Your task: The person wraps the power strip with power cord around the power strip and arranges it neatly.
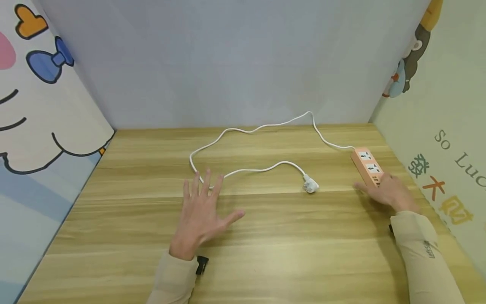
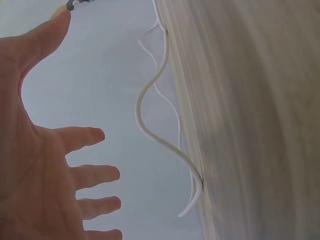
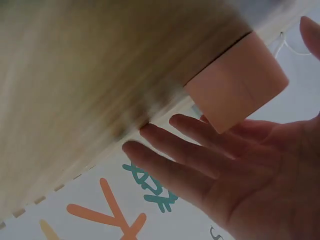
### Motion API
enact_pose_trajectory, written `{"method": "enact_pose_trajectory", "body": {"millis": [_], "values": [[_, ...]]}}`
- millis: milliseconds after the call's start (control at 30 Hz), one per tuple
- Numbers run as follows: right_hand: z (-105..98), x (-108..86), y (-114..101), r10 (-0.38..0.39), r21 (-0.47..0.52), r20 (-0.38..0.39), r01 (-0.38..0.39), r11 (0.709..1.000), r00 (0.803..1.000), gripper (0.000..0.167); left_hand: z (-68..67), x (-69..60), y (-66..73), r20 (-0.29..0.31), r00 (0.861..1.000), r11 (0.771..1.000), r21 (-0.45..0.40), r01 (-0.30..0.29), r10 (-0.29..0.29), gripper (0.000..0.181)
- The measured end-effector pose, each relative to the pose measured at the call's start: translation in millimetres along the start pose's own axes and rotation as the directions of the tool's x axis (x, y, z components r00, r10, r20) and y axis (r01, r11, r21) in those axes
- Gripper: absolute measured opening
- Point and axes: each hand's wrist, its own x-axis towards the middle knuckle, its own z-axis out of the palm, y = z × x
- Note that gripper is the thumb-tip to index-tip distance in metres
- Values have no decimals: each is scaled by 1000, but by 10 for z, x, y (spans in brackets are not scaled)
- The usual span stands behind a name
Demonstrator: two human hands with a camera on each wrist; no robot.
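A pink power strip (image 1: 367,166) lies at the right of the table, its sockets facing up. My right hand (image 1: 392,194) is at its near end, with the thumb to the left and the other fingers on the right side. In the right wrist view the strip's end face (image 3: 240,82) sits between the extended fingers (image 3: 180,160) and the thumb, which stands apart from it. A white cord (image 1: 262,126) loops left from the strip and back to a white plug (image 1: 310,184) near the middle. My left hand (image 1: 199,215), fingers spread, hovers by the cord's left bend, holding nothing.
The wooden table (image 1: 265,253) meets a pale back wall (image 1: 228,63). Side panels with cartoon drawings stand at left and right; the right panel (image 1: 436,139), with printed lettering, is close beside the right hand.
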Motion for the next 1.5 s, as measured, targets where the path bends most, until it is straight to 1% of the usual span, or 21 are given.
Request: {"method": "enact_pose_trajectory", "body": {"millis": [67, 133, 200, 333, 400, 500, 567, 700, 800, 833, 933, 1000, 1100, 1167, 1300, 1400, 1500], "values": [[-9, 16, -1, 1, 7, -1, -1, 1000, 1000, 117, 7, -8, -9, 6, 1000, 1000, -3, 5, -5, 106], [-17, 33, -2, 3, -1, -11, -3, 1000, 1000, 110, 8, -14, -19, 15, 1000, 1000, -3, 10, -10, 106], [-21, 51, 2, 6, -11, -34, -6, 1000, 999, 98, 3, -15, -28, 19, 1000, 1000, -1, 12, -12, 105], [-29, 70, 18, -4, -27, -89, 2, 1000, 996, 70, -11, 10, -31, -6, 1000, 1000, -1, 3, -3, 104], [-25, 63, 16, -15, -27, -126, 11, 1000, 992, 64, -12, 16, -28, -9, 1000, 1000, -10, 2, -3, 104], [-10, 22, -18, -14, 2, -174, 14, 1000, 985, 67, -8, 5, -21, 1, 1000, 1000, -20, 9, -9, 104], [13, -29, -60, -18, 30, -224, 25, 999, 974, 72, -2, -10, -20, 10, 1000, 1000, -21, 9, -8, 104], [-9, -123, -240, -47, 72, -344, 76, 995, 938, 75, -7, -8, -21, 11, 1000, 1000, -11, -1, 1, 103], [-56, -176, -419, -80, 80, -403, 123, 989, 912, 75, -19, -4, -23, 4, 1000, 1000, -7, -6, 6, 103], [-71, -189, -478, -91, 83, -410, 137, 987, 908, 76, -22, -5, -24, 0, 1000, 1000, -8, -9, 9, 103], [-93, -217, -619, -107, 111, -411, 166, 980, 905, 77, -23, -15, -26, -11, 1000, 1000, -12, -12, 12, 102], [-93, -234, -686, -108, 147, -409, 182, 972, 906, 78, -24, -24, -24, -10, 1000, 1000, -17, -13, 13, 101], [-100, -256, -758, -106, 201, -431, 210, 957, 896, 80, -18, -22, -17, -14, 1000, 1000, -24, -19, 18, 101], [-106, -273, -803, -116, 221, -454, 238, 946, 883, 80, -16, -19, -12, -18, 1000, 999, -25, -26, 25, 100], [-132, -322, -917, -160, 220, -492, 299, 929, 856, 76, -34, -3, -13, -29, 999, 999, -17, -44, 44, 100], [-167, -376, -1023, -198, 217, -507, 347, 912, 839, 70, -95, 29, -15, -29, 997, 998, -8, -66, 66, 99], [-222, -452, -1145, -227, 227, -521, 390, 892, 823, 64, -193, 83, -21, -46, 993, 994, 30, -108, 109, 99]]}}
